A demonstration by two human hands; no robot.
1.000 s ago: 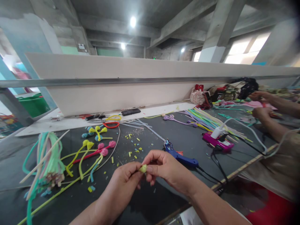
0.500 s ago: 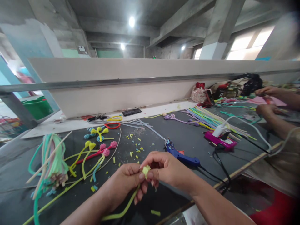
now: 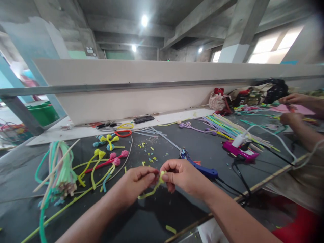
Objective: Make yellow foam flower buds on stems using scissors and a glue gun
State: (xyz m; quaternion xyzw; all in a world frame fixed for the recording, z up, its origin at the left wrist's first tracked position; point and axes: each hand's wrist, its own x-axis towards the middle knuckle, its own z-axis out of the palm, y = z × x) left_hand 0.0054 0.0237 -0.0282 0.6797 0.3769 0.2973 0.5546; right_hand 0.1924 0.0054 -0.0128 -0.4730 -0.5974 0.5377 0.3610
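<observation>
Between my hands a yellow-green pipe cleaner (image 3: 151, 193) curves down to the left from a small knobby bud at its top. My right hand (image 3: 183, 177) pinches it just at the bud, thumb against fingertips. Close beside it, my left hand (image 3: 135, 185) has its thumb and fingers pressed together; a reddish patch shows at the tips, and what they hold, if anything, is unclear. The stem's lower end passes by my left hand. Behind my right hand lies a blue glue gun (image 3: 206, 171), its nozzle toward the back left.
At left lie a bundle of pale pipe cleaners (image 3: 62, 165), yellow budded stems (image 3: 93, 165) and pink budded stems (image 3: 116, 157). Yellow scraps (image 3: 149, 158) litter the middle. A magenta power strip (image 3: 240, 152) with cables sits right; a co-worker's hands (image 3: 292, 116) work beyond it.
My left fingers have come off the bud and sit slightly left of it. The bud stays in my right hand, and the stem has swung upward. The view has shifted slightly.
</observation>
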